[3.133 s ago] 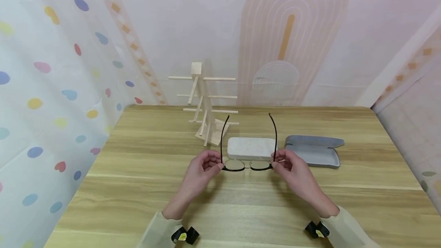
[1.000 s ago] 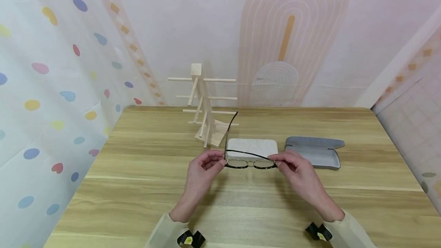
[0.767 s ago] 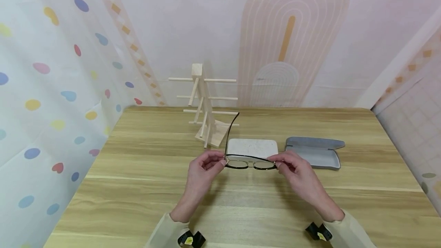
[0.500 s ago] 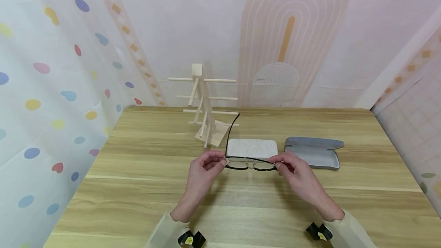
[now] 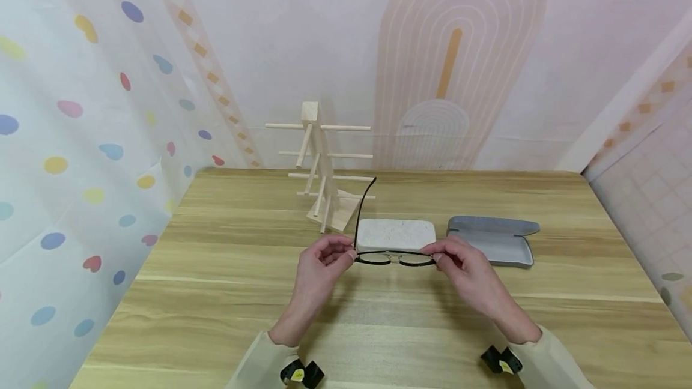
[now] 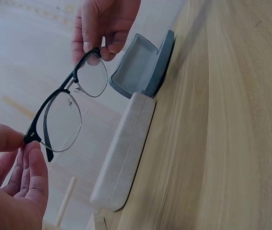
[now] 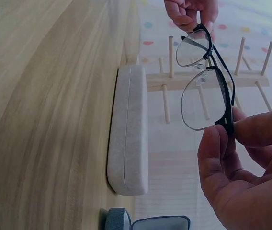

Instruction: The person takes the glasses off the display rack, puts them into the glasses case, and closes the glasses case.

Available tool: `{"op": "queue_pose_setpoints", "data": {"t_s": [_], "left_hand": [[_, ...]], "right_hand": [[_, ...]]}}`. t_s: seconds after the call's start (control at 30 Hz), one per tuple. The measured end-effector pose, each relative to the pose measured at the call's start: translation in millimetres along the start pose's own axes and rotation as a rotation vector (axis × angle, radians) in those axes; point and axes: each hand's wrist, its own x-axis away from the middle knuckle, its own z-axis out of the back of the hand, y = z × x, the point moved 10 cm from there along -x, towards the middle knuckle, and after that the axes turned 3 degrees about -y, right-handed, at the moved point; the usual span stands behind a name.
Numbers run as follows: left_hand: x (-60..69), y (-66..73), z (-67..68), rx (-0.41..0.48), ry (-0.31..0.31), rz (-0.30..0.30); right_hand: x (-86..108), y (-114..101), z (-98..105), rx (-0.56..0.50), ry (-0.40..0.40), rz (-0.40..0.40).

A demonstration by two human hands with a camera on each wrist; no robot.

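Observation:
Black half-rim eyeglasses point(image 5: 373, 259) are held level above the table by both hands. My left hand point(image 5: 323, 263) pinches the left hinge corner between thumb and fingers, and that side's temple arm point(image 5: 359, 215) sticks out away from me. At the other corner my right hand point(image 5: 464, 264) pinches the frame with thumb and fingers. The right temple arm is folded in across the back of the lenses. In the left wrist view the clear lenses point(image 6: 63, 120) and the left hand point(image 6: 14, 177) show close up; the right wrist view shows the right hand point(image 7: 251, 163) at its corner.
Just behind the glasses lies a closed whitish glasses case point(image 5: 396, 234). A grey glasses case point(image 5: 492, 242) lies open to its right. A wooden peg stand point(image 5: 319, 155) with several rods rises at the back left. Patterned cloth point(image 5: 486, 77) hangs behind the wooden table point(image 5: 216, 293).
Three seconds ago both temple arms stuck out; the right one has since swung inward and sunk flat behind the lenses. The glasses and hands have shifted slightly right.

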Motion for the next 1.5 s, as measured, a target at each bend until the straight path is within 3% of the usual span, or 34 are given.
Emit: {"op": "queue_pose_setpoints", "data": {"t_s": [0.37,0.93,1.5], "left_hand": [[-0.8,-3.8,1.6,0.022,0.025,0.033],[-1.1,-3.6,3.9,-0.006,0.035,0.040],[0.1,5.2,-4.9,-0.062,-0.059,-0.034]], "right_hand": [[2.0,5.2,6.6,-0.065,0.003,-0.090],[3.9,10.1,6.0,-0.134,-0.007,-0.103],[3.8,13.0,7.8,-0.121,0.024,-0.137]]}}
